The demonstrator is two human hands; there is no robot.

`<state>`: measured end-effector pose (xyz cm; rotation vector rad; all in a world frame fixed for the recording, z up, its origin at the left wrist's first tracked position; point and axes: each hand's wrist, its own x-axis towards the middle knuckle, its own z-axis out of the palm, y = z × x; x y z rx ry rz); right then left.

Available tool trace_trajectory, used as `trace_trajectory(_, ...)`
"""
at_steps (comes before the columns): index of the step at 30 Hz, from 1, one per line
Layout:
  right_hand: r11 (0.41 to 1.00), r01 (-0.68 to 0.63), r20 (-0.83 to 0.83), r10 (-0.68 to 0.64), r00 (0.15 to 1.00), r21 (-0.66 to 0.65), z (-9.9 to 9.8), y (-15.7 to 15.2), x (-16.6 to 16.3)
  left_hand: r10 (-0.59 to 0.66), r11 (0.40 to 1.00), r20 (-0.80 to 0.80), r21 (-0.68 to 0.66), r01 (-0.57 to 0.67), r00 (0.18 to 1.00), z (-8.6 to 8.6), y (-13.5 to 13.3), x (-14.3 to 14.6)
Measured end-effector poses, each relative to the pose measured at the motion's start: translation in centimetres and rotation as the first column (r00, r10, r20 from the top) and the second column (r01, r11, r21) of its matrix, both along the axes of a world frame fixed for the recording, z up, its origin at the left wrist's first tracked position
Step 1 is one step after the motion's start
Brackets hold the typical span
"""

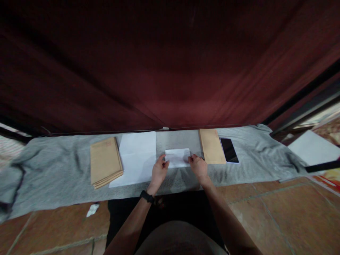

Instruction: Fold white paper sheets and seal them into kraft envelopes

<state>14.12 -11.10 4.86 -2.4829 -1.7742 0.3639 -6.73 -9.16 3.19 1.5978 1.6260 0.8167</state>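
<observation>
The left hand [159, 169] and right hand [198, 165] are resting apart, touching opposite ends of the slip [177, 158] between them, which is seemingly already folded; whether they are pinching it, I cannot tell. Larger sheets [138, 157] are lying open on the left. Farther left, envelopes [105, 159] are sitting stacked; another envelope [212, 147] is lying right, contents unseen.

The white paper [177, 158] is a plain oblong, wider than deep, with straight edges and a brighter band along its far side. It looks folded and nearly flat, lying on the grey cloth [180, 139] with its long sides running left to right.
</observation>
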Motion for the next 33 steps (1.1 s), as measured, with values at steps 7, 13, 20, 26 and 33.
trace_trajectory(7,1.0,0.004,0.014,-0.004,1.0,0.024,0.2,0.9,-0.1,0.023,0.999,-0.113,-0.021,-0.026,0.993,-0.1,1.3,0.3)
trace_trajectory(13,0.998,-0.001,0.038,-0.002,0.999,0.058,-0.1,1.4,-0.2,0.045,0.997,-0.234,-0.054,-0.059,0.971,0.3,1.6,1.0)
trace_trajectory(20,0.995,-0.009,0.069,0.002,0.998,0.097,-0.8,1.7,-0.3,0.048,0.993,-0.335,-0.087,-0.081,0.941,1.1,1.4,1.6)
trace_trajectory(26,0.988,-0.011,0.08,-0.001,0.997,0.151,-1.2,1.8,-0.3,0.031,0.991,-0.376,-0.109,-0.078,0.926,1.4,1.6,1.7)
trace_trajectory(33,0.921,-0.146,0.059,0.134,0.989,0.362,-1.2,0.1,-0.6,0.015,0.993,-0.407,-0.103,-0.062,0.913,1.2,1.6,1.7)
